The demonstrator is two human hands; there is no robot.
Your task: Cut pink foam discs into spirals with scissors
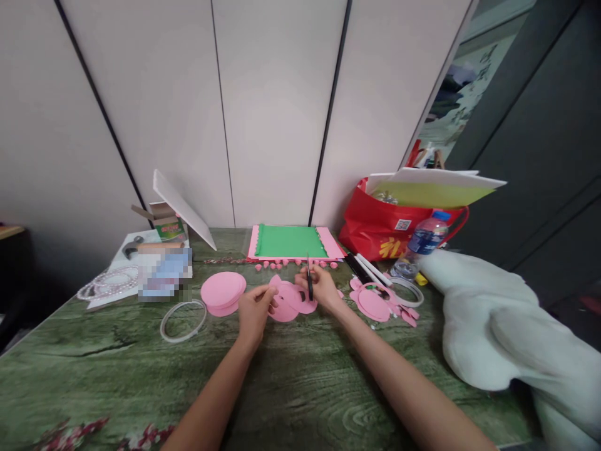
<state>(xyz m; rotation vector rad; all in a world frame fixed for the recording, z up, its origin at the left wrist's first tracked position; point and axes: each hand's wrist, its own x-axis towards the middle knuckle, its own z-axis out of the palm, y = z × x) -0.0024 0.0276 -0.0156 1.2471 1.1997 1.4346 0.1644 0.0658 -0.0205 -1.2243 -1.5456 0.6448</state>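
Nearest the camera, two bare forearms (394, 369) reach in from the bottom edge over a green wood-grain table (117, 382). Between the hands, near the middle of the table, are the scissors (310, 287) — tips pointing away from the person, long axis running almost straight from near to far. They have black handles and a slim blade end; whether the blades are parted is too small to tell. The right hand (325, 287) is curled around the handles. The left hand (254, 311) is nearly closed, thumb and fingertips pinching the edge of a pink paper (286, 311), flat, with rounded outlines and cut-in curves, lying just left of the scissors.

Just left of the left hand lies a stack of pink discs (223, 290), and near it a pale ring (163, 327). Beyond the hands runs a row of small pink pieces (285, 263), then a green sheet (293, 241) over pink ones. To the right are pink cutouts (373, 305), some pens (374, 270), a blue-capped bottle (422, 244) and a red bag (364, 222). A white board (183, 210) stands tilted at the far left — beaded strands (110, 283) lie nearer.
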